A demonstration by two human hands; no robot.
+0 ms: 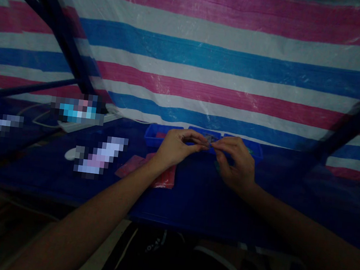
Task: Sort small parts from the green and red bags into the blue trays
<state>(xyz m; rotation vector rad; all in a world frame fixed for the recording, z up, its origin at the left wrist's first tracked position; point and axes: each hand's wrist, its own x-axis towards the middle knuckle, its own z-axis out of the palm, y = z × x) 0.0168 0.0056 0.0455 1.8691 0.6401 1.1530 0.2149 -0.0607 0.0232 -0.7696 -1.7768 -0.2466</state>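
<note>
My left hand (pixel 178 147) and my right hand (pixel 237 165) meet over the front of a row of blue trays, fingertips almost touching. Each is closed in a pinch; whatever lies between the fingertips is too small and dark to make out. A bit of green shows by my right thumb, its kind unclear. Behind my left hand, the left blue tray (pixel 148 139) holds something reddish. Small greyish pieces (pixel 211 138) lie in the middle tray, partly hidden by my fingers. The right blue tray (pixel 258 151) has something green in it. Pink plastic packets (pixel 165 179) lie beside my left wrist.
All this stands on a dark blue table (pixel 187 206). Left of the packets are a small white object (pixel 72 154) and a blurred-out item (pixel 101 156). A white power strip (pixel 76 125) with cables lies further back. Striped sheeting (pixel 224 66) hangs behind, between blue metal poles (pixel 68 51).
</note>
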